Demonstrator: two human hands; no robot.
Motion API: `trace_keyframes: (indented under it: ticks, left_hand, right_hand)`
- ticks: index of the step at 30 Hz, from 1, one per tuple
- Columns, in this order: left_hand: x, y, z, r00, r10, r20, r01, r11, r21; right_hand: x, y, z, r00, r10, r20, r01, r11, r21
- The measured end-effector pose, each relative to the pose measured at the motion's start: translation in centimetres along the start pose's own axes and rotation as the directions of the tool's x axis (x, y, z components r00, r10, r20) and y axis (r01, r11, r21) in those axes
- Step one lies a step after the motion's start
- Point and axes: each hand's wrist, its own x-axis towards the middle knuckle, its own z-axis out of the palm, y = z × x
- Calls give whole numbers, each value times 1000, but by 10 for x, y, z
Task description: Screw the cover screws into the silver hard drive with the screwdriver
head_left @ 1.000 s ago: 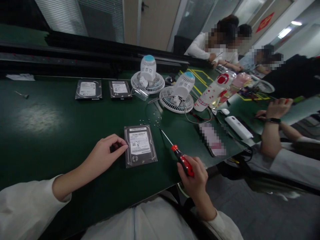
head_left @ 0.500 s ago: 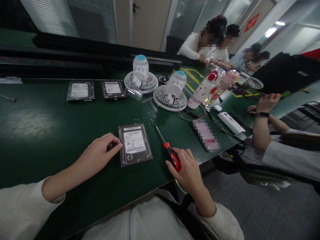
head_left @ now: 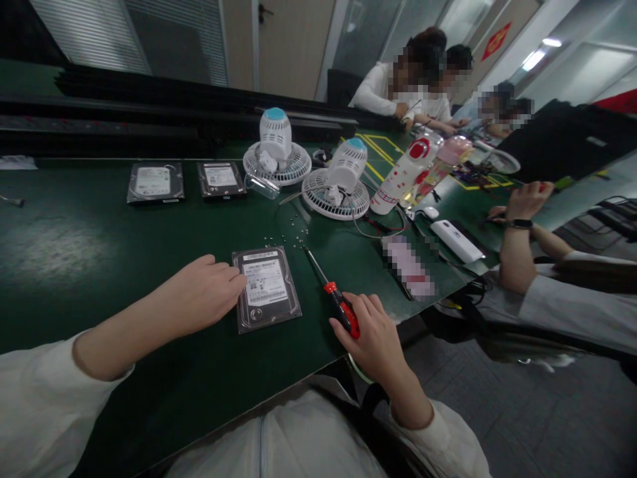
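A hard drive (head_left: 269, 289) with a white label lies flat on the green table near its front edge. My left hand (head_left: 202, 295) is over the drive's left edge, fingers curled together; whatever they hold, if anything, is hidden. My right hand (head_left: 373, 335) grips the red and black handle of a screwdriver (head_left: 338, 300), to the right of the drive. Its shaft slants away to the upper left, the tip close to several small loose screws (head_left: 298, 238) scattered behind the drive.
Two more hard drives (head_left: 155, 183) (head_left: 221, 180) lie farther back. Two white fans (head_left: 277, 156) (head_left: 343, 179) rest face down beside bottles (head_left: 405, 176). A phone (head_left: 408, 269) and a white device (head_left: 458, 241) lie at the right. A co-worker's arm (head_left: 520, 249) is farther right; other people sit beyond.
My left hand has turned over and moved slightly onto the drive's left edge, its fingers now curled closer together. My right hand keeps the screwdriver in nearly the same place.
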Motion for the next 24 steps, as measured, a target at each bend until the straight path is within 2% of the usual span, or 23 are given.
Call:
trace_keyframes:
  ticks: [3,7,10,12,13,16,17,20,24]
  left_hand:
    - [1,-1,0,1000,-25,5,25,997,-69]
    - [3,-2,-3,997,-64,52,63,998,32]
    - [6,4,-12,993,-115,8,115,993,11]
    - [8,17,-19,990,-140,-18,137,986,-98]
    - [10,25,-22,990,-143,8,142,973,-182]
    - [14,59,-26,990,-61,126,114,872,-476]
    - [15,70,-25,990,-30,134,99,837,-538]
    - [13,94,-15,994,1,114,75,748,-660]
    - [8,100,-2,995,-27,93,87,672,-735]
  right_hand:
    - [1,0,1,1000,-2,-8,2,1000,-4]
    - [3,0,1,999,-19,-34,20,1000,5]
    - [5,0,-2,994,-22,-103,26,999,34]
    - [5,-2,-5,981,-27,-194,43,996,77]
    - [6,-5,-8,968,-40,-247,69,992,107]
    - [9,-20,-16,914,-145,-380,234,951,200]
    - [11,-26,-18,895,-196,-402,303,927,222]
    - [17,-46,-23,843,-308,-441,454,847,276]
    - [24,-61,-19,818,-296,-493,499,791,353]
